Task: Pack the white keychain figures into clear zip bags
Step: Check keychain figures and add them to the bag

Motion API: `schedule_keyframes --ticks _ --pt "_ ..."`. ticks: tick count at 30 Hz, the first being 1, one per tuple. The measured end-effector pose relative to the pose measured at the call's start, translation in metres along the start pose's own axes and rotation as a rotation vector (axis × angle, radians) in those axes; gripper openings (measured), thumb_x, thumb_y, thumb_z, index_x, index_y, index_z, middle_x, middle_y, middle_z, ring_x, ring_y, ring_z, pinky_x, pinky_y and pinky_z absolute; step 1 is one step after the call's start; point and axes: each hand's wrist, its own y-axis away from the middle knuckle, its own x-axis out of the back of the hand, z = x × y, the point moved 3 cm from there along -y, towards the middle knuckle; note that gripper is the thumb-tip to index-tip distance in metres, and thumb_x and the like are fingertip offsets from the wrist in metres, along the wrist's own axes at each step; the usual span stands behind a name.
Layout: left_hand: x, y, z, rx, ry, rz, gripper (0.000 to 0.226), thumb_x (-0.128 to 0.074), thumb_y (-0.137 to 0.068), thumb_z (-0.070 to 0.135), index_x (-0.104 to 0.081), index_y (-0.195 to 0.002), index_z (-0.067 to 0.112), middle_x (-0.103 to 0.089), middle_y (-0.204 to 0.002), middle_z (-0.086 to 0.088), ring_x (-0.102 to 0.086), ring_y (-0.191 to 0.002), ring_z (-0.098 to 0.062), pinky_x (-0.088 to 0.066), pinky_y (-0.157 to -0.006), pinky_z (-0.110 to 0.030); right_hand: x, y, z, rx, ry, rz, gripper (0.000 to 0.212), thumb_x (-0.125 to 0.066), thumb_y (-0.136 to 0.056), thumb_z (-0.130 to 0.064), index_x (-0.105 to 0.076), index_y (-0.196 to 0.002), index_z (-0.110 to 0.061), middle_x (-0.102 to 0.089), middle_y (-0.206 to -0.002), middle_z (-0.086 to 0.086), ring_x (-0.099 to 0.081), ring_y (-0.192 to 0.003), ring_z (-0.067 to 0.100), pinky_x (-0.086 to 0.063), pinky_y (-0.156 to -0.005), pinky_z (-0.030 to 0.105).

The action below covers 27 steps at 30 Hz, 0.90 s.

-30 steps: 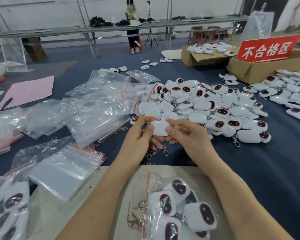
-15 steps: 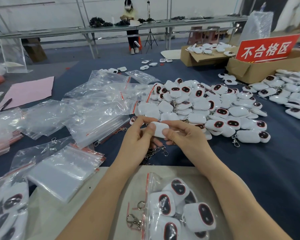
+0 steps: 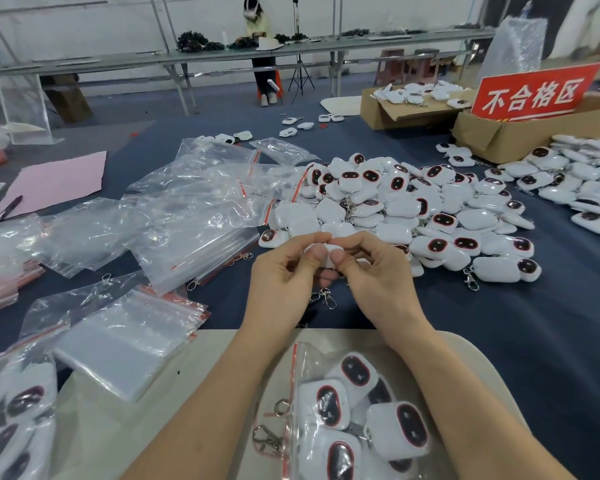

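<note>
Your left hand and right hand meet above the blue cloth. Both are curled round one white keychain figure, thumbs pinching its near edge; fingers hide most of it. Its metal clasp dangles between the palms. The loose pile of figures sits just beyond, empty zip bags to the left. A filled zip bag lies on the beige board.

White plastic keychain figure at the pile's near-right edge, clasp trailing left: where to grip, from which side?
Grip the white plastic keychain figure across its rounded body, coming from above on the near side. It lies lengthwise, dark face at its right end. Bare blue cloth lies in front, while the pile crowds its far side. The small metal clasp at its left end looks harder to pinch.
</note>
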Motion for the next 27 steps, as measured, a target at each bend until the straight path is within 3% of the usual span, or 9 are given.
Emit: schedule_keyframes --ticks 6,10,13,15,18,20,23,25,27 --pt "0.002 -0.002 0.002 0.058 0.025 -0.028 0.019 -0.061 -0.102 0.025 -0.066 -0.119 0.019 -0.078 -0.082 -0.003 -0.076 -0.075 -0.018 -0.057 -0.071 -0.02 0.0 -0.002 -0.004 0.03 -0.02 -0.015 0.018 -0.065 -0.096 -0.013 -0.071 -0.093 -0.03 -0.073 -0.082 -0.02 -0.065 -0.08 -0.005 -0.048 -0.072 0.009" --pt "0.013 0.006 0.008 0.081 0.09 0.085 0.022 -0.068 -0.097 0.026 -0.064 -0.114 0.012 -0.078 -0.085 -0.007 -0.072 -0.069 -0.016 -0.056 -0.063 -0.023 0.001 0.003 -0.014 0.056 0.002 -0.117 0.02 -0.059 -0.1 -0.02 -0.069 -0.103 -0.037 -0.074 -0.093 -0.022 -0.066 -0.092 -0.005 -0.049 -0.082 0.011" --pt "0.035 0.023 0.015 0.135 0.189 0.232 0.035 -0.072 -0.085 0.047 -0.071 -0.104 0.018 -0.075 -0.085 0.002 -0.067 -0.071 -0.012 -0.058 -0.064 -0.029 0.009 0.008 -0.022 0.052 0.085 -0.132 0.02 -0.057 -0.101 -0.03 -0.066 -0.106 -0.047 -0.073 -0.105 -0.021 -0.066 -0.102 0.0 -0.05 -0.093 0.019" --pt "0.05 0.039 0.017 0.238 0.373 0.312 0.041 -0.075 -0.072 0.051 -0.075 -0.096 0.017 -0.073 -0.077 0.004 -0.068 -0.069 -0.012 -0.062 -0.066 -0.031 0.016 0.014 -0.026 0.047 0.124 -0.142 0.023 -0.055 -0.102 -0.026 -0.067 -0.103 -0.046 -0.074 -0.101 -0.019 -0.067 -0.096 0.0 -0.051 -0.091 0.02" --pt "0.068 0.066 0.022 0.375 0.486 0.345 0.041 -0.07 -0.078 0.047 -0.067 -0.098 0.012 -0.075 -0.073 -0.002 -0.071 -0.06 -0.017 -0.058 -0.052 -0.027 0.019 0.026 -0.028 -0.061 0.171 -0.251 0.025 -0.053 -0.103 -0.02 -0.069 -0.101 -0.04 -0.075 -0.095 -0.014 -0.067 -0.084 0.0 -0.055 -0.086 0.026" --pt "0.075 0.079 0.025 0.441 0.367 0.288 0.041 -0.062 -0.088 0.052 -0.066 -0.103 0.014 -0.076 -0.079 -0.005 -0.061 -0.046 -0.013 -0.045 -0.037 -0.021 0.016 0.035 -0.028 -0.154 0.298 -0.399 0.022 -0.055 -0.102 -0.024 -0.07 -0.101 -0.04 -0.074 -0.098 -0.016 -0.067 -0.082 -0.003 -0.053 -0.084 0.02" --pt "0.079 0.091 0.031 0.515 0.151 0.122 0.039 -0.049 -0.1 0.054 -0.073 -0.106 0.025 -0.069 -0.075 0.004 -0.044 -0.044 -0.005 -0.032 -0.037 -0.015 0.014 0.045 -0.032 -0.196 0.52 -0.583 0.018 -0.057 -0.099 -0.034 -0.072 -0.106 -0.038 -0.07 -0.102 -0.027 -0.061 -0.09 -0.015 -0.046 -0.08 0.009" --pt "0.08 0.097 0.037 0.513 -0.117 -0.082 0.032 -0.046 -0.103 0.05 -0.072 -0.109 0.033 -0.064 -0.079 0.011 -0.048 -0.055 -0.003 -0.038 -0.049 -0.017 0.013 0.048 -0.038 -0.172 0.612 -0.62 0.019 -0.057 -0.098 -0.043 -0.072 -0.108 -0.039 -0.069 -0.1 -0.03 -0.058 -0.092 -0.019 -0.042 -0.079 0.01" --pt "0.083 0.099 0.042 0.352 -0.623 -0.296 0.027 -0.049 -0.102 0.047 -0.063 -0.125 0.043 -0.062 -0.102 0.016 -0.055 -0.082 0.002 -0.042 -0.075 -0.021 0.007 0.05 -0.045 -0.157 0.645 -0.64 0.022 -0.056 -0.094 -0.051 -0.071 -0.107 -0.041 -0.069 -0.1 -0.028 -0.058 -0.091 -0.018 -0.044 -0.079 0.014"
